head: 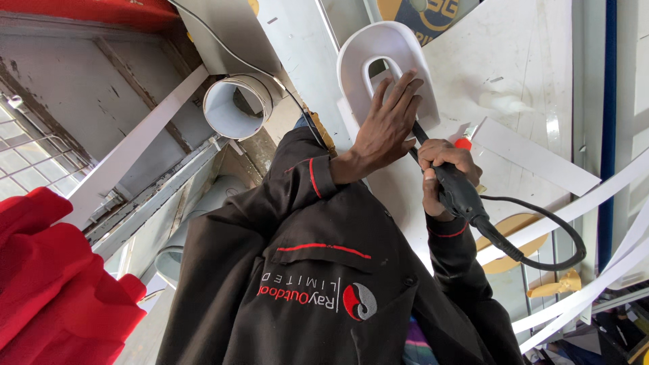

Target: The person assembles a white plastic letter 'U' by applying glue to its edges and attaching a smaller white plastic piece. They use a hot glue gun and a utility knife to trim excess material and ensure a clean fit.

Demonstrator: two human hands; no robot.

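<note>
My left hand point(385, 128) lies spread on a white arch-shaped plastic piece point(385, 47) that rests on a white worktop point(514, 61). My right hand point(443, 172) grips a black corded hand tool point(460, 192). The tool's thin front end runs up under the fingers of my left hand, so its tip is hidden. Its black cable point(554, 260) loops away to the right. My dark jacket with red piping point(304, 270) fills the lower middle of the view.
A coil of white strip point(236, 105) stands left of my hands. A small red-tipped object point(463, 143) and a white squeeze bottle point(503, 101) lie on the worktop. Long white strips point(595, 196) cross at the right, near a yellow disc point(514, 236). Red cloth point(47, 270) lies at lower left.
</note>
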